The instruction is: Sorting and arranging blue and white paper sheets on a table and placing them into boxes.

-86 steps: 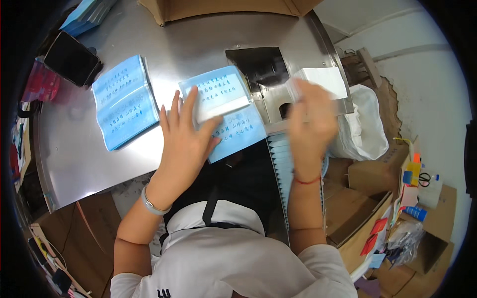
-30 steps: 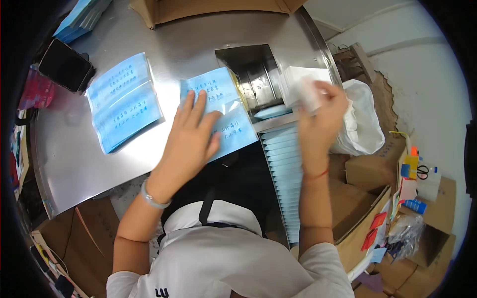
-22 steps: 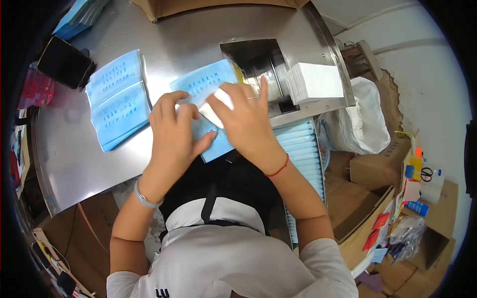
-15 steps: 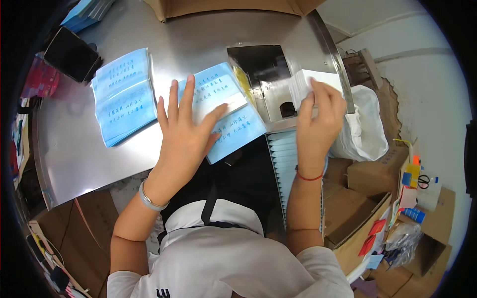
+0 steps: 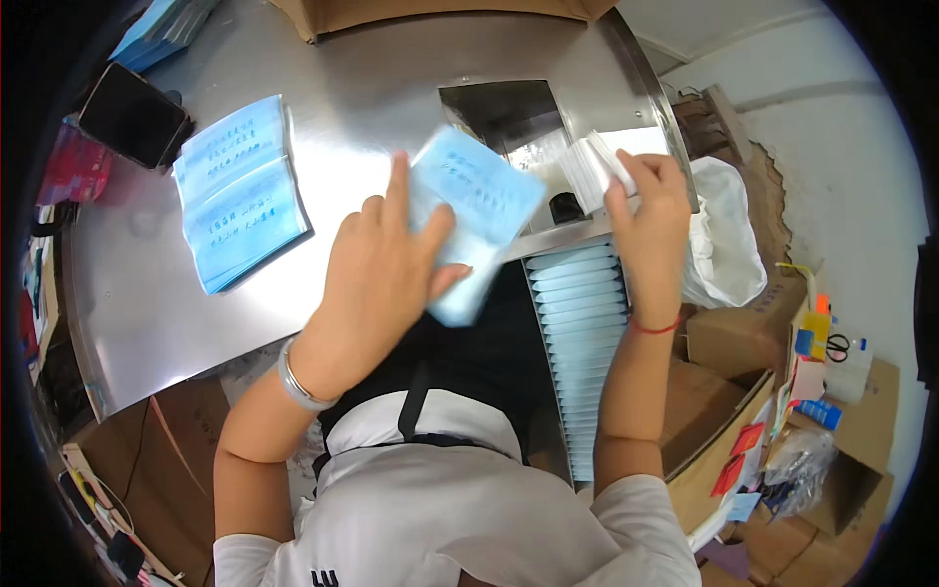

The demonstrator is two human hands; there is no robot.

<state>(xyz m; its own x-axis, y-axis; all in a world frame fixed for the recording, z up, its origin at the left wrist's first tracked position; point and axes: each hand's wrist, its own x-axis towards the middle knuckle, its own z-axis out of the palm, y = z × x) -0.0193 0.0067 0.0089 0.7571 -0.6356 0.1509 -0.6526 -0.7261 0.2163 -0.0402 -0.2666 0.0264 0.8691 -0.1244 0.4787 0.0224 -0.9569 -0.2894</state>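
My left hand (image 5: 381, 259) is over the middle of the metal table, gripping a blue printed packet (image 5: 479, 191) between thumb and index finger; its other fingers stretch forward or curl. The packet is tilted and smeared by motion. On the right, my right hand (image 5: 653, 210) pinches the edge of a stack of white cards (image 5: 590, 174) beside a cutout in the tabletop. A stack of similar blue packets (image 5: 240, 191) lies to the left of my left hand. Below the table edge, a long row of pale blue packets (image 5: 582, 352) stands in a narrow container.
The metal table (image 5: 196, 338) carries a dark phone-like device (image 5: 135, 114) at the left and a cardboard box (image 5: 450, 15) at the far edge. A white bag (image 5: 729, 245) hangs on the right, above cardboard boxes (image 5: 748, 323). Scissors (image 5: 837, 346) are among supplies.
The blue packet has lifted off the table and turned, and the white card on it no longer shows. My right hand has shifted right and nearer, tilting the white cards.
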